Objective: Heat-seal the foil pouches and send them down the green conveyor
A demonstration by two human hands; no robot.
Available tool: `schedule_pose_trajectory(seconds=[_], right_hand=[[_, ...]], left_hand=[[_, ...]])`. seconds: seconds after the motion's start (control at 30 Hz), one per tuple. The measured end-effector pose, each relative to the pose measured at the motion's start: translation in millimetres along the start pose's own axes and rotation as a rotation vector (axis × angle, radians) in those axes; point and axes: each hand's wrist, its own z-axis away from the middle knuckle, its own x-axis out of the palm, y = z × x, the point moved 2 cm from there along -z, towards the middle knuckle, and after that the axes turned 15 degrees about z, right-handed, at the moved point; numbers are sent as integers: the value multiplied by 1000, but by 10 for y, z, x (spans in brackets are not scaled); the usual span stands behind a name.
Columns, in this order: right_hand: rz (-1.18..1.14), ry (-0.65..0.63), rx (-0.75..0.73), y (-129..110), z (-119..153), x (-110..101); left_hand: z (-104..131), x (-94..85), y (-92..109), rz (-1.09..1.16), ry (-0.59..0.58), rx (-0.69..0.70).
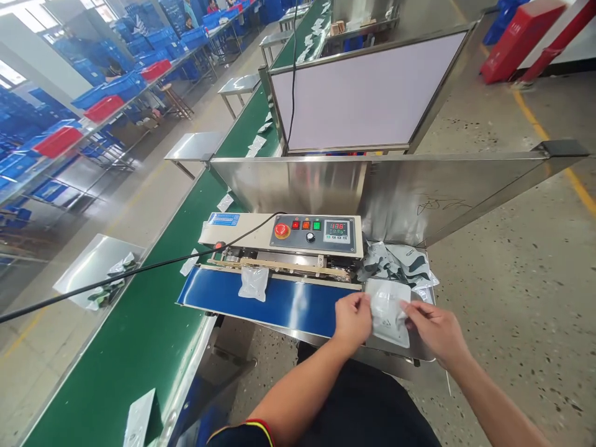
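A white pouch (387,313) is held between my two hands, just right of the blue conveyor belt (279,304). My left hand (354,318) pinches its left edge, with the fingers closed. On the opposite edge, my right hand (434,326) grips it between thumb and fingers. Behind the belt stands a band sealing machine (251,226) with a lit display, a red knob and several buttons. Another white pouch (254,284) lies on the blue belt with its top edge at the sealing strip. Beyond my hands is a pile of grey and white pouches (400,262).
A long green conveyor (116,335) runs along the left, carrying scattered pouches. A black cable (153,268) crosses in front of the machine. Behind it rises a steel panel (298,186). Small steel side tables (195,147) and blue and red bins (105,108) stand farther left.
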Motion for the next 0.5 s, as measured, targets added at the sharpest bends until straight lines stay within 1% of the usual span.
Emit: schedule_pose_trajectory(seconds=[0.07, 0.13, 0.2, 0.23, 0.27, 0.3, 0.33, 0.37, 0.4, 0.47, 0.5], right_hand=[[-118, -5, 107, -10, -23, 194], [-208, -63, 164, -93, -72, 377], [-237, -141, 192, -200, -143, 499], [-228, -201, 196, -256, -196, 526], [-191, -259, 190, -311, -270, 526], [-103, -286, 170, -369, -371, 495], [27, -272, 135, -433, -505, 442], [174, -219, 92, -506, -670, 376], [325, -134, 43, -589, -856, 312], [568, 41, -59, -779, -1243, 242], [648, 88, -112, -874, -1416, 249]], left_hand=[[-93, -111, -36, 82, 80, -144], [-191, -228, -35, 180, 155, -231], [-271, -358, 0, 233, 212, -244], [-299, -433, 24, 243, 234, -239], [-316, -514, 49, 248, 249, -233], [-320, -604, 75, 253, 259, -227], [-311, -702, 102, 260, 273, -211], [-288, -807, 133, 266, 299, -178], [-249, -918, 168, 268, 350, -127], [-125, -1133, 248, 256, 517, 10], [-44, -1217, 287, 244, 602, 75]])
